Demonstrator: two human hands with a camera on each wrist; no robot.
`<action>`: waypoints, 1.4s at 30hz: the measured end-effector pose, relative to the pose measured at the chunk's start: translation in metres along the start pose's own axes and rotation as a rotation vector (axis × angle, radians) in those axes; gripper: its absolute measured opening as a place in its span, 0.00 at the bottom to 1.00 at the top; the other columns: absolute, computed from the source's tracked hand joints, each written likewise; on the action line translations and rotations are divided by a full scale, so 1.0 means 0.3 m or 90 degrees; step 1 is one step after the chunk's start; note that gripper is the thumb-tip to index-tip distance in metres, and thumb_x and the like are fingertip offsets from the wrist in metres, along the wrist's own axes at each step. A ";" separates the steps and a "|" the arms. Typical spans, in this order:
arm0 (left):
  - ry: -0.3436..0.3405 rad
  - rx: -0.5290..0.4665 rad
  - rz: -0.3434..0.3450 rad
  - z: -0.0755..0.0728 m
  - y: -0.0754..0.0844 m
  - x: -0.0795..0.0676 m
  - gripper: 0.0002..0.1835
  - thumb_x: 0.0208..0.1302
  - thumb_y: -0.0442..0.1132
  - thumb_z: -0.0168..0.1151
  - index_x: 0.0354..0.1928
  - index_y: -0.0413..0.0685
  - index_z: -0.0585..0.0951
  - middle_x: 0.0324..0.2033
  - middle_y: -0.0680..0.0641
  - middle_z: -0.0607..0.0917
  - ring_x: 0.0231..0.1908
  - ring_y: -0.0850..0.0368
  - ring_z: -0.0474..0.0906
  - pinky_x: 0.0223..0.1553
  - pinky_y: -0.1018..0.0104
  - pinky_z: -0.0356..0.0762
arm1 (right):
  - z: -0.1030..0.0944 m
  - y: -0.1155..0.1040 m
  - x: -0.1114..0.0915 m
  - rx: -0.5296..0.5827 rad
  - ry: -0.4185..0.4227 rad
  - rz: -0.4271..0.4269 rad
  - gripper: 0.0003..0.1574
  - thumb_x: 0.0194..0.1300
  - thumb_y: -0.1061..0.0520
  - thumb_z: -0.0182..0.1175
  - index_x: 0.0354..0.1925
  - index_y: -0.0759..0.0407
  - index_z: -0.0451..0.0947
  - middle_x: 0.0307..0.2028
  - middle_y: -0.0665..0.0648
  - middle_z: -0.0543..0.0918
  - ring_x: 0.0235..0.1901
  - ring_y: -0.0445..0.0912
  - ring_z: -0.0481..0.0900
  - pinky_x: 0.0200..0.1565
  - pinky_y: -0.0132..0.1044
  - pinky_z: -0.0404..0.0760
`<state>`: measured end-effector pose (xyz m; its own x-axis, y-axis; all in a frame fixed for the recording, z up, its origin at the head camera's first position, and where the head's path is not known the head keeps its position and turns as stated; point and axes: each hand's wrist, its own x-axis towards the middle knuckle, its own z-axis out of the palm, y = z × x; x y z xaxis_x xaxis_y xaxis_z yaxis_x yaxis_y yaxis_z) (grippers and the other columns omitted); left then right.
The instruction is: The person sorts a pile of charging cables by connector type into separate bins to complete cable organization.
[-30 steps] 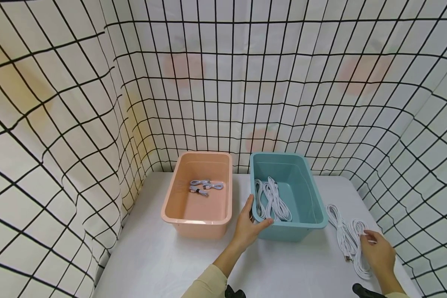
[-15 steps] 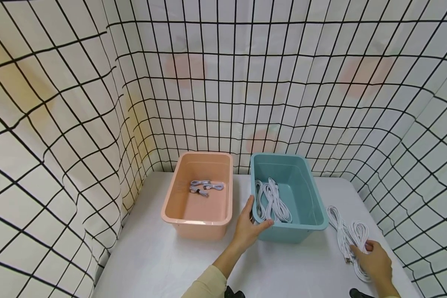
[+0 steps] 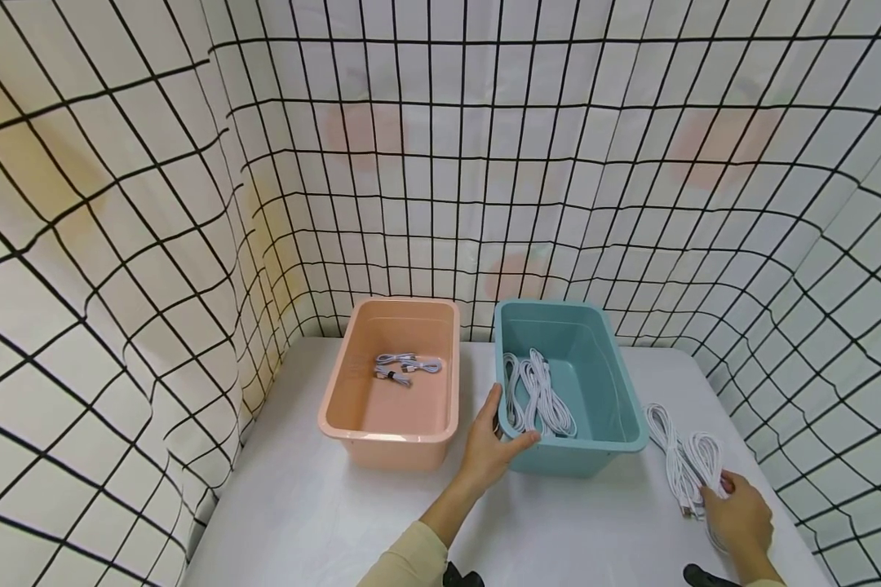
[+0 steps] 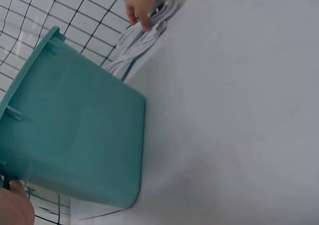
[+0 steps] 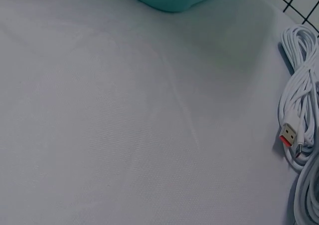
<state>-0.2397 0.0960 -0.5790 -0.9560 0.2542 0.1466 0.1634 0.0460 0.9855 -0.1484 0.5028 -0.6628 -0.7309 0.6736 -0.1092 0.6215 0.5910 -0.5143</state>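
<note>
My left hand (image 3: 487, 447) grips the near left corner of the teal bin (image 3: 595, 375), thumb over the front rim and fingers along its left side. In the left wrist view that hand (image 4: 15, 205) shows only at the lower left edge. Two bundled white USB cables (image 3: 681, 456) lie crossed on the table, right of the bin. My right hand (image 3: 739, 512) pinches the nearer bundle between thumb and fingers. The right wrist view shows a USB plug (image 5: 288, 134) on the cables but no hand. Inside the teal bin lie coiled white cables (image 3: 537, 399).
Left of the teal bin stands a peach bin (image 3: 389, 416) holding several short cables (image 3: 405, 367). Both bins rest on a white table (image 3: 294, 522). Black grid netting (image 3: 440, 179) over white sheeting surrounds the back and sides.
My right hand has shifted down and slightly left along the nearer cable bundle, its fingers now closed on it. The left hand and both bins have stayed in place.
</note>
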 end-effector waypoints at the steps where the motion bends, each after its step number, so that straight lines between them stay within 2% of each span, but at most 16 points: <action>1: 0.000 -0.002 0.000 0.000 0.001 0.000 0.56 0.59 0.47 0.80 0.82 0.44 0.54 0.80 0.49 0.56 0.77 0.55 0.52 0.71 0.56 0.61 | 0.000 -0.001 0.000 -0.001 0.000 0.006 0.36 0.69 0.58 0.61 0.69 0.73 0.65 0.59 0.76 0.74 0.58 0.74 0.70 0.54 0.67 0.70; 8: 0.001 0.000 -0.005 0.002 0.005 -0.001 0.56 0.60 0.47 0.79 0.82 0.45 0.54 0.80 0.49 0.56 0.77 0.54 0.53 0.71 0.56 0.61 | -0.022 -0.014 -0.001 0.005 0.014 -0.009 0.36 0.70 0.57 0.60 0.70 0.72 0.67 0.63 0.76 0.72 0.63 0.76 0.65 0.59 0.69 0.65; 15: 0.002 0.003 -0.005 0.003 0.001 -0.001 0.56 0.60 0.47 0.79 0.82 0.45 0.54 0.80 0.49 0.55 0.77 0.55 0.52 0.71 0.60 0.61 | -0.070 -0.035 -0.004 0.008 0.043 -0.063 0.32 0.67 0.55 0.64 0.64 0.72 0.74 0.58 0.76 0.78 0.56 0.76 0.69 0.51 0.66 0.66; 21: -0.002 -0.005 -0.006 0.003 -0.005 -0.002 0.57 0.59 0.47 0.80 0.82 0.46 0.54 0.80 0.49 0.55 0.77 0.56 0.52 0.71 0.62 0.60 | -0.116 -0.063 0.001 0.011 0.055 -0.095 0.33 0.69 0.52 0.65 0.64 0.71 0.75 0.58 0.76 0.78 0.57 0.76 0.69 0.52 0.67 0.65; 26: -0.004 -0.003 -0.005 0.003 -0.004 -0.002 0.57 0.59 0.47 0.80 0.82 0.45 0.54 0.80 0.49 0.55 0.77 0.56 0.52 0.71 0.61 0.60 | -0.165 -0.109 0.007 0.017 0.069 -0.125 0.33 0.70 0.51 0.64 0.64 0.71 0.75 0.59 0.77 0.77 0.59 0.76 0.69 0.56 0.68 0.64; 32: -0.001 -0.004 0.002 0.002 -0.004 0.002 0.57 0.58 0.47 0.80 0.82 0.45 0.54 0.80 0.50 0.55 0.77 0.57 0.52 0.71 0.62 0.60 | -0.209 -0.175 0.002 0.027 0.088 -0.193 0.31 0.71 0.54 0.64 0.63 0.73 0.75 0.57 0.76 0.79 0.58 0.75 0.71 0.51 0.67 0.68; 37: -0.002 -0.008 0.007 0.003 -0.006 0.002 0.57 0.58 0.47 0.80 0.82 0.44 0.54 0.80 0.48 0.55 0.77 0.56 0.52 0.71 0.60 0.60 | -0.241 -0.234 -0.009 0.054 0.079 -0.231 0.31 0.71 0.54 0.64 0.63 0.74 0.75 0.57 0.77 0.79 0.57 0.76 0.71 0.52 0.68 0.65; 42: -0.006 -0.005 0.006 -0.003 -0.006 0.000 0.57 0.59 0.47 0.80 0.82 0.44 0.53 0.80 0.47 0.55 0.77 0.55 0.51 0.71 0.58 0.60 | -0.271 -0.320 -0.010 0.075 0.079 -0.257 0.30 0.72 0.53 0.64 0.63 0.74 0.76 0.57 0.77 0.79 0.58 0.75 0.70 0.53 0.70 0.67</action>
<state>-0.2403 0.0950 -0.5806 -0.9519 0.2644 0.1551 0.1702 0.0352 0.9848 -0.1830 0.4801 -0.5439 -0.8649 0.4514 0.2194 0.2514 0.7680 -0.5891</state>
